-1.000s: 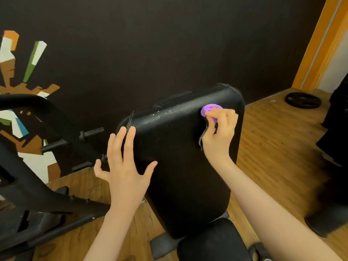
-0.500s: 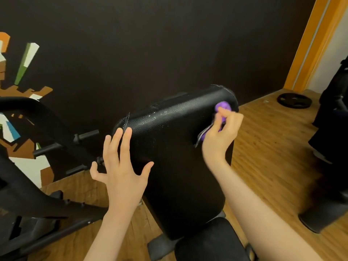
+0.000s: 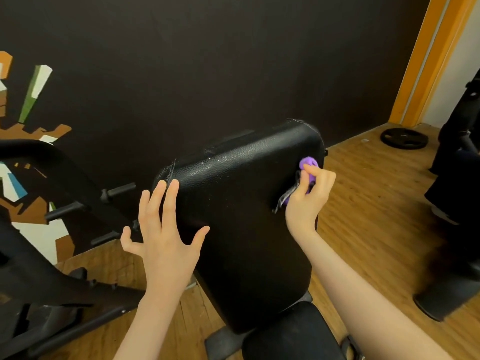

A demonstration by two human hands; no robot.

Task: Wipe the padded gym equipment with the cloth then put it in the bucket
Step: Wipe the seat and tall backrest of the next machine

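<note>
Right hand (image 3: 307, 197), fingers curled, grips the purple cloth (image 3: 307, 165) against the upper right edge of the black backrest pad (image 3: 241, 216). Left hand (image 3: 166, 229), fingers spread and holding nothing, lies flat on the pad's left side. A weight plate (image 3: 404, 138) rests on the wooden floor (image 3: 376, 216) beyond.

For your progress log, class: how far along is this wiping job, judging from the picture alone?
Done: nothing can be confirmed as finished. In hand: the right hand presses the purple cloth against the black back pad near its upper right edge, while the left hand rests open on the pad's left side. Left: the remaining wiping, then the bucket, which is not in view.
</note>
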